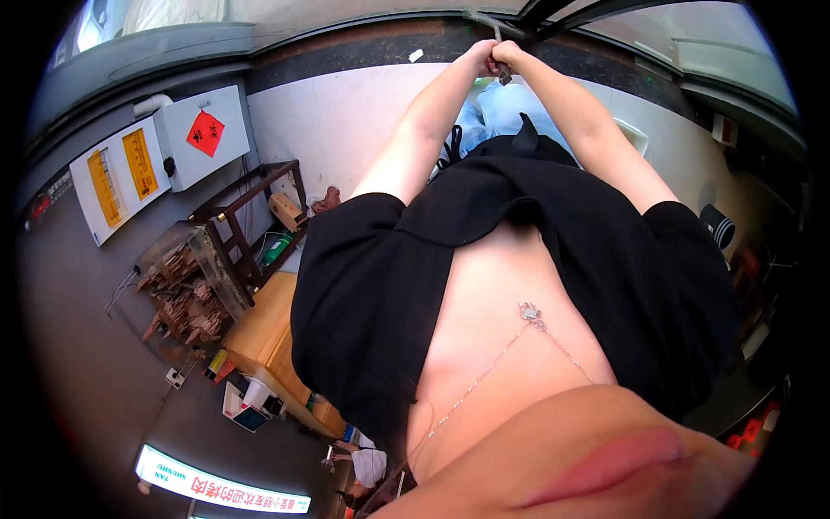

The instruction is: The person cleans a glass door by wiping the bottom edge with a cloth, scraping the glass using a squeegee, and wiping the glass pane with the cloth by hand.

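Note:
My left hand (485,58) and my right hand (507,54) are close together at the top centre, closed round the dark shaft of a long-handled tool (504,76). One end of the shaft pokes out on the near side of my hands. Beyond them it meets a thin greyish crosspiece (494,23) beside the dark frame at the floor's edge. What kind of tool it is, I cannot make out. Both forearms reach out from black sleeves, over light blue trousers (519,108). Most fingers are hidden or too small to tell apart.
Upside down in view, a wooden counter (268,324) stands at the left near a dark rack (251,203). Wall boxes (207,134) hang above a lit sign (223,480). Another person (369,465) in white is at the bottom. A pale tub (633,137) sits right of my legs.

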Demonstrator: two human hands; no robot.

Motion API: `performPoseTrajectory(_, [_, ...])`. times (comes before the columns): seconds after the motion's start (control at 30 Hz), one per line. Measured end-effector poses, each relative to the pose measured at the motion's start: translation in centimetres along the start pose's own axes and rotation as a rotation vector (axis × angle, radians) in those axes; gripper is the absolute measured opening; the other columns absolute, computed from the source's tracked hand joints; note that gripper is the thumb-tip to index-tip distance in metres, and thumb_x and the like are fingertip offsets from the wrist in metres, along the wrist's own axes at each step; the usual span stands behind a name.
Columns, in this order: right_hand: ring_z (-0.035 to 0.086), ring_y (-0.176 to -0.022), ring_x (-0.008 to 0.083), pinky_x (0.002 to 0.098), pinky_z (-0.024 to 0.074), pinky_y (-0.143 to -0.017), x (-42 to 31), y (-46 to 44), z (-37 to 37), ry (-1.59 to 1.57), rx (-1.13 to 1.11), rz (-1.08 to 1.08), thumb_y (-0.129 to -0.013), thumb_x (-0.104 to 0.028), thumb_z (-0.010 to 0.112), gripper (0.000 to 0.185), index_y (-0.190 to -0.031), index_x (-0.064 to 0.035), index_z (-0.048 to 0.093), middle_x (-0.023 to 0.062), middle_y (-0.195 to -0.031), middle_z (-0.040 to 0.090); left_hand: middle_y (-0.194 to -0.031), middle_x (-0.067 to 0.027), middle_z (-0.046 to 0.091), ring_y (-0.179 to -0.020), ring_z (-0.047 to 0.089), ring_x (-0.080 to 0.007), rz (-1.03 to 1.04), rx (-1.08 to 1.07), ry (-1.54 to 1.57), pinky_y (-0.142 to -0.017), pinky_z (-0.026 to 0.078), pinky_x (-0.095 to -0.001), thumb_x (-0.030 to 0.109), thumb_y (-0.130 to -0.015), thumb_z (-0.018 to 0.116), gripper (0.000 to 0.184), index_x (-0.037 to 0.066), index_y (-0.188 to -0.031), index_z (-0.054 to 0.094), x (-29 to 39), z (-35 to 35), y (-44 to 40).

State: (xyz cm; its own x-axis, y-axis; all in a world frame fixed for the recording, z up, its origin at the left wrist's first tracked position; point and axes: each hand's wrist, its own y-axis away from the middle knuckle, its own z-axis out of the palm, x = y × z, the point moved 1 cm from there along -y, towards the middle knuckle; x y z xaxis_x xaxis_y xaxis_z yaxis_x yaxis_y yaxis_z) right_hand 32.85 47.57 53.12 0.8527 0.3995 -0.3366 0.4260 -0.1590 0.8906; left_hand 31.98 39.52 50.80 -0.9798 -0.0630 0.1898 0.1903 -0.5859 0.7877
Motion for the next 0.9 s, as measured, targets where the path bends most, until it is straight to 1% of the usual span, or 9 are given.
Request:
performPoseTrajectory(0.1, [0.054, -0.05, 0.015, 0.0263, 0.0437, -0.044, 1.9, -2.2, -1.3, 0.059, 0.059, -0.008, -0.065, -0.008, 0.049, 0.011, -0.064, -0.0002, 0.056, 0.0102, -0.06, 0.055, -0.077, -0.0114, 0.052, -0.068, 0.053, -0.0244, -0.025, 0.171, -0.074, -0.061, 0.045, -0.0374, 0.018, -0.072, 0.036, 0.021, 0.002, -0.082, 0.046, -0.3, 2.2, -1.9])
performPoseTrajectory(0.23, [0.057, -0.062, 0.0174, 0.0293, 0.046, -0.051, 3.4, -6.2, -2.0, -0.019, 0.112, 0.107, -0.062, -0.012, 0.057, 0.022, -0.079, 0.0014, 0.057, 0.0115, -0.076, 0.057, -0.082, -0.0128, 0.051, -0.073, 0.052, -0.0277, -0.015, 0.164, -0.04, -0.063, 0.043, -0.0447, 0.019, -0.074, 0.032, 0.025, 0.001, -0.086, 0.045, 0.0, 3.7, -3.6])
performPoseTrajectory(0.37, [0.056, -0.061, 0.0189, 0.0309, 0.0452, -0.051, 2.4, -4.5, -2.7, 0.116, 0.122, 0.033, -0.066, -0.01, 0.051, 0.019, -0.08, 0.0007, 0.057, 0.012, -0.076, 0.056, -0.083, -0.0141, 0.051, -0.073, 0.052, -0.0284, -0.064, 0.175, 0.085, -0.063, 0.043, -0.0445, 0.018, -0.074, 0.03, 0.025, 0.001, -0.085, 0.045, -0.3, 2.3, -6.4])
performPoseTrajectory(0.43, [0.056, -0.064, 0.0195, 0.0318, 0.0456, -0.053, 1.7, -3.7, -2.9, 0.289, 0.049, -0.032, -0.063, -0.009, 0.054, 0.023, -0.083, 0.0011, 0.056, 0.0132, -0.08, 0.056, -0.087, -0.0164, 0.05, -0.081, 0.049, -0.0302, -0.101, 0.135, 0.132, -0.074, 0.039, -0.0466, 0.016, -0.075, 0.03, 0.026, -0.001, -0.087, 0.045, -0.1, 1.7, -6.4])
performPoseTrajectory(0.63, [0.056, -0.059, 0.0195, 0.0311, 0.0469, -0.049, -1.3, -4.4, -1.0, 0.372, 0.016, -0.003, -0.051, -0.009, 0.065, 0.025, -0.072, 0.0022, 0.059, 0.0137, -0.071, 0.058, -0.081, -0.0134, 0.051, -0.077, 0.051, -0.0264, -0.122, 0.089, 0.134, -0.068, 0.043, -0.042, 0.014, -0.075, 0.03, 0.024, 0.0, -0.082, 0.047, 1.6, 0.0, -5.5])
performPoseTrajectory(0.67, [0.056, -0.059, 0.0195, 0.0309, 0.0467, -0.049, -1.6, -4.4, -0.9, 0.358, -0.027, -0.021, -0.051, -0.009, 0.065, 0.023, -0.07, 0.0019, 0.059, 0.0136, -0.069, 0.057, -0.077, -0.0111, 0.051, -0.068, 0.051, -0.0238, -0.135, 0.105, 0.112, -0.054, 0.043, -0.0354, 0.013, -0.074, 0.03, 0.022, 0.001, -0.08, 0.048, 2.0, -0.6, -5.0])
performPoseTrajectory(0.8, [0.056, -0.057, 0.0192, 0.0305, 0.0459, -0.048, -3.6, -3.5, 1.7, 0.487, -0.16, -0.127, -0.051, -0.01, 0.063, 0.017, -0.064, 0.0007, 0.059, 0.0132, -0.065, 0.057, -0.074, -0.01, 0.051, -0.059, 0.048, -0.0212, -0.176, 0.194, 0.094, -0.045, 0.037, -0.0298, 0.012, -0.073, 0.03, 0.021, 0.002, -0.079, 0.048, 3.1, -3.3, -1.5])
performPoseTrajectory(0.87, [0.055, -0.053, 0.0189, 0.0282, 0.0449, -0.047, -3.3, -5.3, 4.1, 0.273, -0.142, -0.111, -0.056, -0.012, 0.058, 0.013, -0.062, -0.0004, 0.058, 0.0122, -0.064, 0.057, -0.067, -0.0069, 0.048, -0.05, 0.042, -0.0168, -0.186, 0.212, 0.046, -0.04, 0.028, -0.0246, 0.011, -0.073, 0.03, 0.02, 0.004, -0.075, 0.048, 4.0, -4.2, 0.1])
performPoseTrajectory(0.9, [0.054, -0.051, 0.0183, 0.0273, 0.0447, -0.046, -3.0, -6.4, 5.4, 0.085, -0.161, -0.081, -0.059, -0.011, 0.056, 0.011, -0.06, -0.0006, 0.057, 0.0117, -0.062, 0.056, -0.063, -0.0114, 0.048, -0.045, 0.043, -0.0223, -0.203, 0.256, -0.016, -0.038, 0.032, -0.0312, 0.018, -0.073, 0.032, 0.021, 0.005, -0.068, 0.047, 4.0, -6.6, -1.2])
